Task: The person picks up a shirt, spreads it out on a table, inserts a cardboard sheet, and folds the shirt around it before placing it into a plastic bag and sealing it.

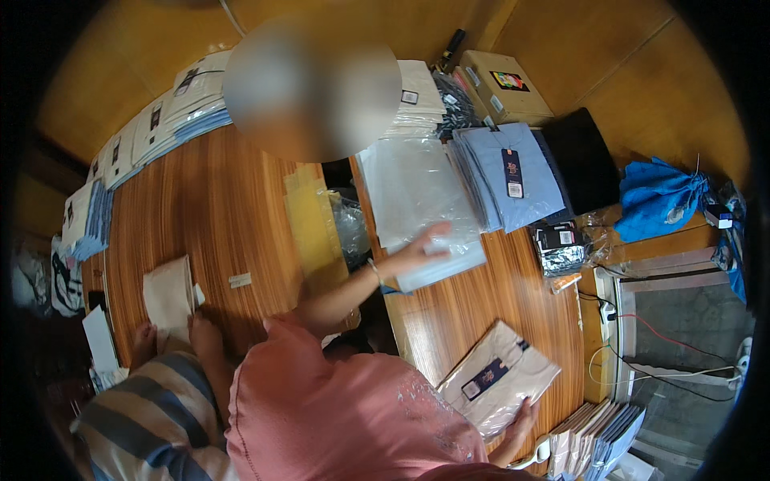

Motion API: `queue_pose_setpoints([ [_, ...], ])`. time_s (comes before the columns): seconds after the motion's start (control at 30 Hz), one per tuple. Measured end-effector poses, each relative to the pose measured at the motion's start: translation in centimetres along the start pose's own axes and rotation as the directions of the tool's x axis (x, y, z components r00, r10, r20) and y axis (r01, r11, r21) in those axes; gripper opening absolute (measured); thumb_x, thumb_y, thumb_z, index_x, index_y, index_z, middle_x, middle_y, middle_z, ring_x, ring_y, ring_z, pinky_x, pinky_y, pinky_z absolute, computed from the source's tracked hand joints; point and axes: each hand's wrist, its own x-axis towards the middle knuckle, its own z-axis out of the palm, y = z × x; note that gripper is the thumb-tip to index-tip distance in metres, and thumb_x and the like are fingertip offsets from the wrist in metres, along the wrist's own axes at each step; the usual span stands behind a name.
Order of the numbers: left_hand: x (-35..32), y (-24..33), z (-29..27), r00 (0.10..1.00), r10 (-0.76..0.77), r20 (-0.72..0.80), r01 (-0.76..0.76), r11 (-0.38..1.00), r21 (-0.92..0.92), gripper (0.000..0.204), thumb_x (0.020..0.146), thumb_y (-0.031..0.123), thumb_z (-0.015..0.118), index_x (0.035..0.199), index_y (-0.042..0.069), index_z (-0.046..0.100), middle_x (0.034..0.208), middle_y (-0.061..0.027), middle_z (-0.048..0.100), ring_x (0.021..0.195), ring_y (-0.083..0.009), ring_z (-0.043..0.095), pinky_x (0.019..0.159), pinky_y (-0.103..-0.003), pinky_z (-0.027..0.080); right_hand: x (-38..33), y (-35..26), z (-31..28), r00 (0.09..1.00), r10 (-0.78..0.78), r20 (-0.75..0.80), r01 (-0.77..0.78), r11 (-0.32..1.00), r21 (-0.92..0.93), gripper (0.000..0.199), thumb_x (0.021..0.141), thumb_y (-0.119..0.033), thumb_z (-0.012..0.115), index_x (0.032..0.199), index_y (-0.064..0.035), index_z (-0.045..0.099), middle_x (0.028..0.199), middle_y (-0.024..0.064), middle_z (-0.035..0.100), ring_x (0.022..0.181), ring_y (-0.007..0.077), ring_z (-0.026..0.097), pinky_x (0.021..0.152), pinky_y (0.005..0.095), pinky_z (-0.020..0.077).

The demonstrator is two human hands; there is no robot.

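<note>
My left hand [417, 247] reaches across to a stack of clear plastic bags [417, 184], its fingers stretched apart over the lower part of the stack. My right hand [521, 422] grips the near right edge of a folded beige garment [505, 373] in a clear bag. A dark hang tag [485, 378] lies on the garment's front. The thumb shows at the garment's edge, while the other fingers are partly hidden. Just beyond the bags sits a stack of folded light blue garments [533, 180] with a dark tag on top.
At left, a co-worker in a striped shirt [152, 417] handles a beige folded piece [168, 297]. Packed garments [152, 124] line the far edge. Yellow sheets [309, 216] lie beside the gap between tables. A cardboard box [505, 84] and garment piles [589, 437] stand at right.
</note>
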Motion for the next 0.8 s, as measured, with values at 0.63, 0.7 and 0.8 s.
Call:
queue_pose_setpoints([
  [0.63,37.6,6.0,-5.4,0.579,0.411,-0.704,-0.562,0.827,0.021,0.060,0.091,0.008,0.051,0.138,0.002,0.015,0.130,-0.0146,0.039,0.115,-0.0223,0.041,0.100,-0.033,0.033,5.9,-18.9,16.1,0.906,-0.209,0.368,0.361,0.834,-0.417,0.043,0.089,-0.015,0.053,0.128,-0.0020,0.042,0.112,0.0101,0.058,0.104,0.0186,0.053,0.090,0.0319,0.0407],
  [0.7,42.9,2.3,-8.9,0.641,0.413,-0.647,-0.397,0.900,0.182,0.069,0.086,0.009,0.058,0.137,-0.007,0.014,0.143,-0.0215,0.025,0.125,-0.0293,0.036,0.104,-0.037,0.028,4.5,-14.3,14.0,0.959,-0.038,0.282,0.171,0.869,-0.465,0.040,0.090,-0.014,0.053,0.127,-0.0032,0.044,0.110,0.0097,0.058,0.103,0.0181,0.054,0.088,0.0309,0.0414],
  [0.8,49.3,-3.9,-21.2,0.676,0.389,-0.626,-0.069,0.879,0.472,0.088,0.079,0.025,0.067,0.133,-0.017,0.011,0.141,-0.0300,0.023,0.130,-0.0373,0.026,0.109,-0.041,0.018,3.6,-9.8,11.7,0.951,0.121,0.286,0.035,0.873,-0.486,0.036,0.091,-0.018,0.055,0.125,-0.0059,0.048,0.107,0.0095,0.060,0.100,0.0171,0.055,0.086,0.0300,0.0423],
])
